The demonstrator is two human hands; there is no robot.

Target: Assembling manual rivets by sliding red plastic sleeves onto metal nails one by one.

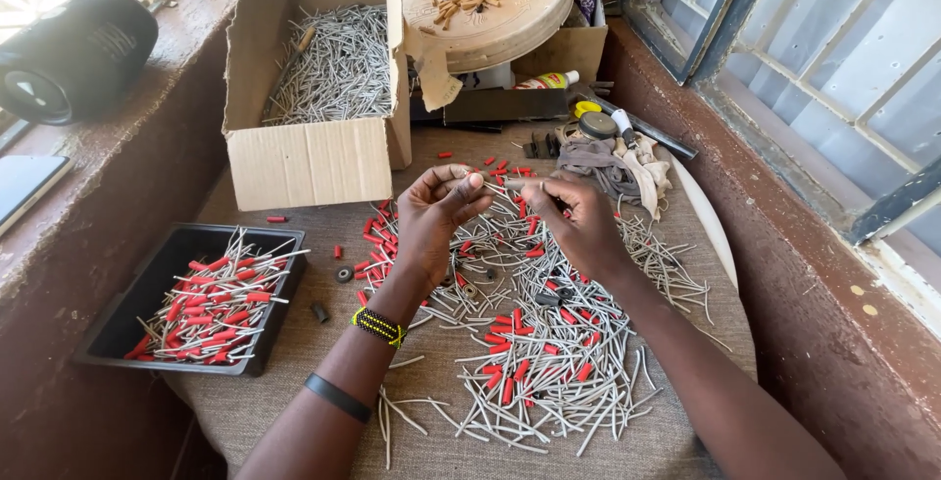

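Note:
My left hand [438,213] and my right hand [576,217] are raised together over a cloth-covered table [294,343], each pinching one end of a thin grey rod [506,186] held level between them. Below them lies a wide heap of loose grey rods [549,362] mixed with short red sleeves [510,328]. The left wrist wears a yellow-and-black beaded band and a black band. I cannot tell whether the held rod carries a red sleeve.
A black tray [127,303] at left holds rods fitted with red sleeves. An open cardboard box [304,161] of grey rods stands behind. A round tan lid [529,19] with small parts, a bottle, rags and tools sit at back right. A black cylinder [74,53] rests on the left ledge.

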